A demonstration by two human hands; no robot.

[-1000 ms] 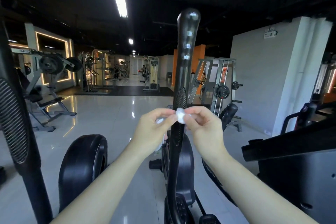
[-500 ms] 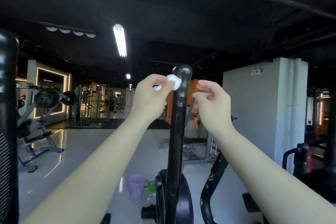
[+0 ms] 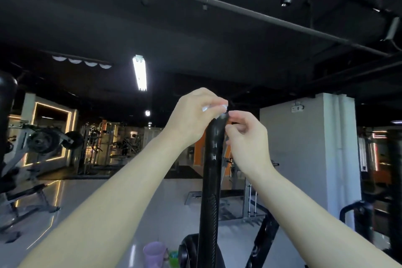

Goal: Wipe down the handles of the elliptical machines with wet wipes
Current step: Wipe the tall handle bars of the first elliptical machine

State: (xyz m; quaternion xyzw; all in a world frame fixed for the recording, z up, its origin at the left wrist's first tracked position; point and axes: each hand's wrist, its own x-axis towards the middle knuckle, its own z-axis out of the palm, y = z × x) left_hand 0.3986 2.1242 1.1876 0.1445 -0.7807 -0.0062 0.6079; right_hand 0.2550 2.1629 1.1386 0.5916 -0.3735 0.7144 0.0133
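A tall black elliptical handle rises up the middle of the view, its top at hand height. My left hand holds a small white wet wipe pinched in its fingers and presses it on the handle's tip. My right hand is just right of the tip, fingers curled close to the handle and touching the wipe's edge; whether it grips the wipe is unclear. A second black handle shows at the far left edge.
On the floor below stand a lilac plastic cup and a green item, beside the machine's black flywheel housing. A white pillar is on the right, weight machines on the left, another black machine far right.
The view has tilted upward. Both hands rose from the handle's mid section to its tip, and the wipe passed to the left hand, now on top of the tip.
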